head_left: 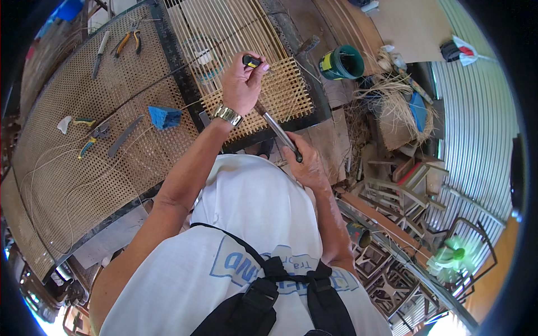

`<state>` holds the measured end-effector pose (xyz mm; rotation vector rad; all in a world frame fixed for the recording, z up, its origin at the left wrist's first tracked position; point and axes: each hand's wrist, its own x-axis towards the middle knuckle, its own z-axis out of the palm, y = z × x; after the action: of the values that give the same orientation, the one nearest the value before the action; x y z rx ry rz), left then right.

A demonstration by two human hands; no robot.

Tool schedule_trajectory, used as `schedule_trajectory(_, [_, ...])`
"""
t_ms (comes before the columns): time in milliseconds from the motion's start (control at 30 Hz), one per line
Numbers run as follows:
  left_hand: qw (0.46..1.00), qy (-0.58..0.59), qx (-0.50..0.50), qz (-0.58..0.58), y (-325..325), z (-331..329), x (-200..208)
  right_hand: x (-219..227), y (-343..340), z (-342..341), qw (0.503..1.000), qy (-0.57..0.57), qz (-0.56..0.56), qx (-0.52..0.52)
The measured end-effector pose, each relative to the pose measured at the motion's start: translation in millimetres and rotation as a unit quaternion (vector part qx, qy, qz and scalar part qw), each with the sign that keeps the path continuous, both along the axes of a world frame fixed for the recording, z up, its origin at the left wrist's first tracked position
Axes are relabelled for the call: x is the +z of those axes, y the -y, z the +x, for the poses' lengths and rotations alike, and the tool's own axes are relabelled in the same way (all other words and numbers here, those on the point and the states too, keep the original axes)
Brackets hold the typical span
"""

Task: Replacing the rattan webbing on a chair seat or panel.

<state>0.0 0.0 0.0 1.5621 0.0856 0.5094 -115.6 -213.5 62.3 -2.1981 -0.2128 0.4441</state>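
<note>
My left hand (242, 87), with a metal watch on its wrist, is closed around a black-and-yellow tool handle (251, 61) above the woven cane panel (291, 84). The working end of that tool is too small to make out. Lower and to the right, my right hand (305, 161) grips the black end of what looks like a hammer (276, 129) with a silver shaft. Its dark brown far end lies just below my left hand, over the weave. Close strips cross in the panel's near part; farther away, mostly lengthwise strips run side by side.
On the larger cane panel at left lie pliers (130, 40), a knife (101, 54), cutters (96, 138), a dark blade (124, 136) and a blue block (164, 117). A green bucket (342, 62), loose cane strands (392, 92), wooden frames and a green fan (457, 255) stand right.
</note>
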Motion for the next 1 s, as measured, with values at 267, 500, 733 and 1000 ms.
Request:
schedule_trajectory(267, [0.999, -0.024, -0.01, 0.024, 9, -6, 1, -15, -6, 0, 0.999, 0.02, 0.01, -0.028])
schedule_trajectory(500, [0.998, 0.014, -0.012, -0.064, 1, -2, -1, -23, -13, 9, 0.992, 0.024, 0.025, -0.123])
schedule_trajectory(733, [0.999, -0.005, 0.022, 0.033, -3, 9, 1, -11, -19, 6, 0.999, 0.043, 0.029, -0.002])
schedule_trajectory(1000, [0.998, -0.031, -0.008, 0.059, 9, 7, 7, -10, -17, 17, 0.999, -0.023, 0.021, -0.018])
